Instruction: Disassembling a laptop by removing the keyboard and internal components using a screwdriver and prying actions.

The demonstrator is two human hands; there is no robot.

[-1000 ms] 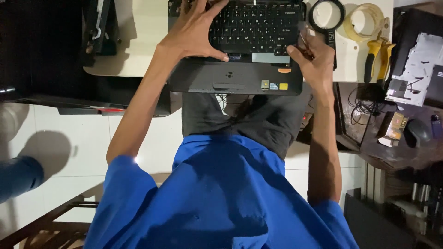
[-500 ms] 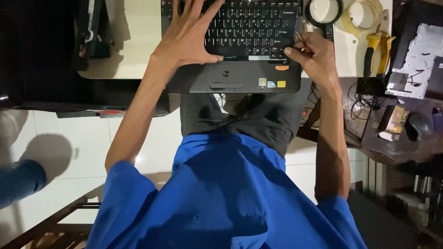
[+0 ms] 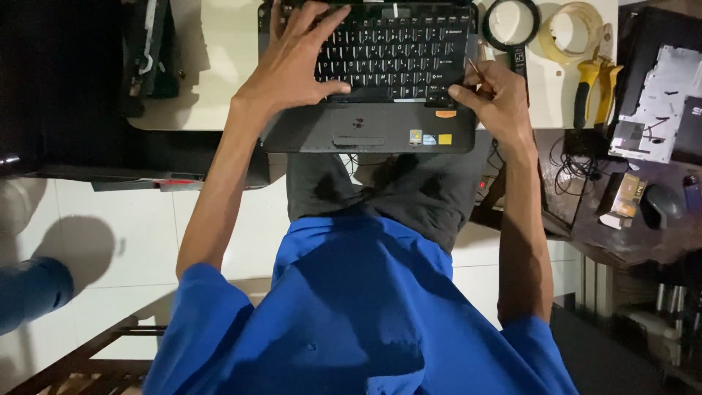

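right hand (image 3: pixel 497 99) pinches thin tool (image 3: pixel 475 72) at laptop (image 3: pixel 369 128) keyboard's right edge | left hand (image 3: pixel 296 62) splayed flat on keys, gripping nothing | laptop overhangs white table (image 3: pixel 219 66) edge | risk: tool slips, key snaps; pliers (image 3: pixel 596 88) right of laptop

I take the laptop (image 3: pixel 369 80) as landmark; it lies on the table (image 3: pixel 219 66), its near edge overhanging my lap. My left hand (image 3: pixel 292 66) rests on the left of its keyboard; my right hand (image 3: pixel 490 99) sits at its right near corner. Right of the laptop: a magnifier (image 3: pixel 510 22), then a tape roll (image 3: pixel 574 29), then pliers (image 3: pixel 596 88). Farther right, a mouse (image 3: pixel 662 205) lies on a lower desk.
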